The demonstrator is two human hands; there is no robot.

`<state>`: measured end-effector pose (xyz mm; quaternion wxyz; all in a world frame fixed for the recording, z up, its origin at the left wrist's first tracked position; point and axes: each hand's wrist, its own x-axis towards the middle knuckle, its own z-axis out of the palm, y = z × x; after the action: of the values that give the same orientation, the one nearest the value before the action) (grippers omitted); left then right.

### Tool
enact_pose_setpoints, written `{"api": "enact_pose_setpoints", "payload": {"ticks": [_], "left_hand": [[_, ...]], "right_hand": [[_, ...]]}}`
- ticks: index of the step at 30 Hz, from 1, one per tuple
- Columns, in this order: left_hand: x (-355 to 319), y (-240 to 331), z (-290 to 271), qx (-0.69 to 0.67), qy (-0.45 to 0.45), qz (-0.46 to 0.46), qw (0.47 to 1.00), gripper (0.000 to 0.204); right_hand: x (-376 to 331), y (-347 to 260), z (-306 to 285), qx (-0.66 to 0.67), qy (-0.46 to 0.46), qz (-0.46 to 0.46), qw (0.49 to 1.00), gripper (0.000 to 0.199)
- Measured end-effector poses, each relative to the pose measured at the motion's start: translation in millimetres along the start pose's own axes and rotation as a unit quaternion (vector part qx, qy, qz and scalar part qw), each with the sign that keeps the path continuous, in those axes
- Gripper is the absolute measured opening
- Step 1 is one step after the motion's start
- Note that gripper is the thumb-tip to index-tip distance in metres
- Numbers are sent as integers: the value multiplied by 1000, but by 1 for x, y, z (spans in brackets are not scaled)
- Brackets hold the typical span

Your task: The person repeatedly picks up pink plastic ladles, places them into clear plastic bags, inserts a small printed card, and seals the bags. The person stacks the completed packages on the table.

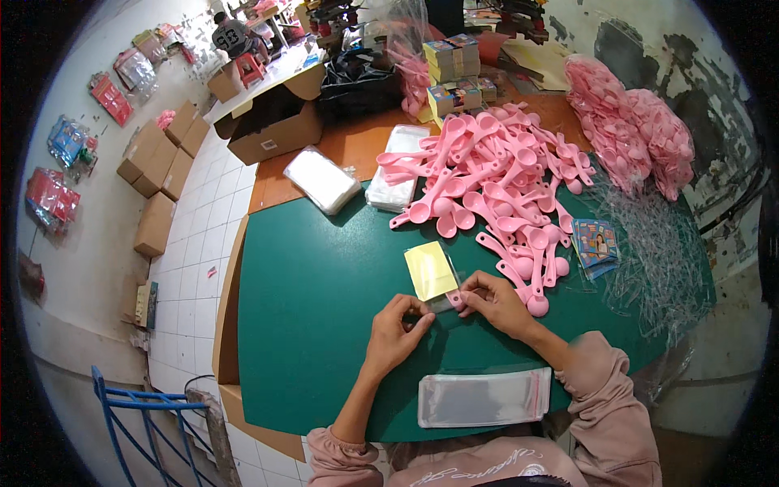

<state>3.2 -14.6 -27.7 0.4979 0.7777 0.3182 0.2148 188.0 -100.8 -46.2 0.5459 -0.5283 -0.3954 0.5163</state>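
Note:
Between my hands, above the green table top (324,284), is a small clear plastic bag (443,305) with a yellow card (431,271) in it. My left hand (398,331) is closed, its thumb and finger pinching the bag's near edge. On the other side my right hand (497,304) pinches the bag near its right corner. A bit of pink plastic (455,299) shows at the right fingertips; whether it lies inside the bag I cannot tell. Just beyond is a large heap of pink measuring spoons (503,174). Close to my body lies a stack of flat clear bags (484,398).
Blue printed cards (595,246) lie right of the spoons, beside a pile of clear plastic strips (649,252). Behind are white packs (322,180), bundled card stacks (452,61), bagged pink spoons (625,122) and an open carton (272,130). A person (234,36) sits far off.

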Motion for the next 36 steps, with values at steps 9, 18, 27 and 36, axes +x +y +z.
{"api": "enact_pose_setpoints", "payload": {"ticks": [9, 18, 27, 36], "left_hand": [[3, 4, 13, -96, 76, -103, 987, 18], [4, -8, 14, -81, 50, -72, 993, 29], [-25, -37, -104, 304, 291, -41, 906, 35], [-14, 55, 6, 200, -135, 127, 962, 28]], "right_hand": [[0, -3, 12, -10, 108, 4, 994, 11], [-3, -12, 15, -23, 101, 3, 995, 18], [-29, -59, -41, -648, 249, -37, 719, 37], [-38, -43, -74, -612, 179, -13, 770, 39]]}}
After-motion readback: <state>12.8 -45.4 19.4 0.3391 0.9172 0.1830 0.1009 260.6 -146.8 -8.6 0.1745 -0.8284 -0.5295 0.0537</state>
